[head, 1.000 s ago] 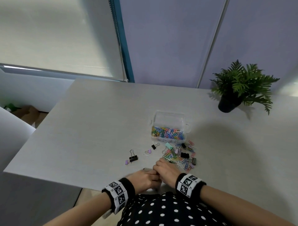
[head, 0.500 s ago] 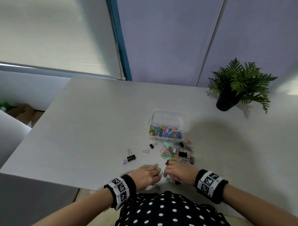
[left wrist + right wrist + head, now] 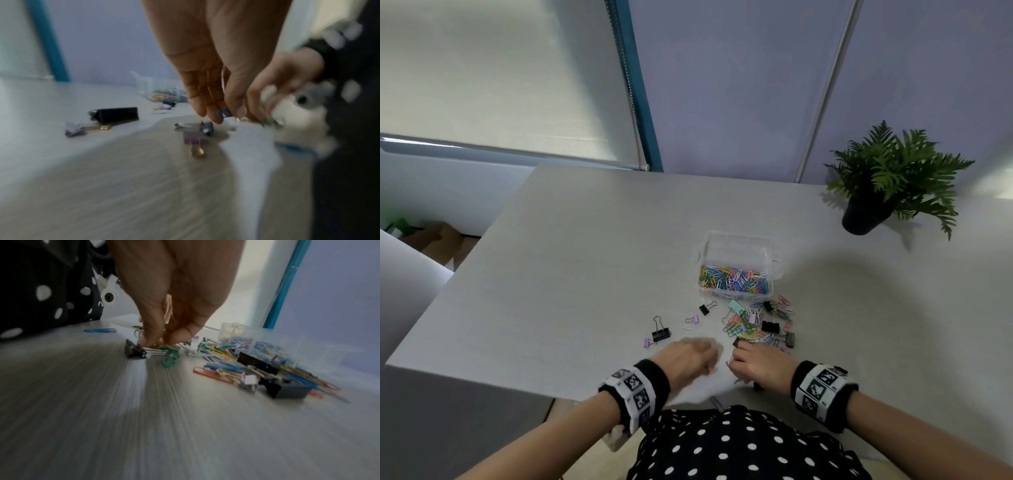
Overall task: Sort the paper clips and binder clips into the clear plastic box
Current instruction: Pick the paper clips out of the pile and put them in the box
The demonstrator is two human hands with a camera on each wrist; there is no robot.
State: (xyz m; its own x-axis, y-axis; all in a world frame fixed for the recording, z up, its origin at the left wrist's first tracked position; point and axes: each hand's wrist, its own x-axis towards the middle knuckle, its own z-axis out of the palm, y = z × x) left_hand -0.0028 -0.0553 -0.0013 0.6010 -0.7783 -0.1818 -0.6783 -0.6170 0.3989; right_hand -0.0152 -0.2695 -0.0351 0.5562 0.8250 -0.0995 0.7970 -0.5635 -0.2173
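The clear plastic box stands mid-table, its near half full of coloured paper clips. A loose pile of paper clips and binder clips lies just in front of it. My left hand hovers near the table's front edge and pinches a blue paper clip. My right hand is at the near end of the pile, fingertips pinched together on the table beside a small black binder clip. A green paper clip shows at those fingertips.
A black binder clip and a small purple one lie left of the pile. Another blue paper clip lies near my body. A potted fern stands at the back right. The table's front edge runs right under my wrists.
My hands, pressed together a second ago, have drawn apart. The right hand moved right to the near end of the pile; the left stays near the front edge.
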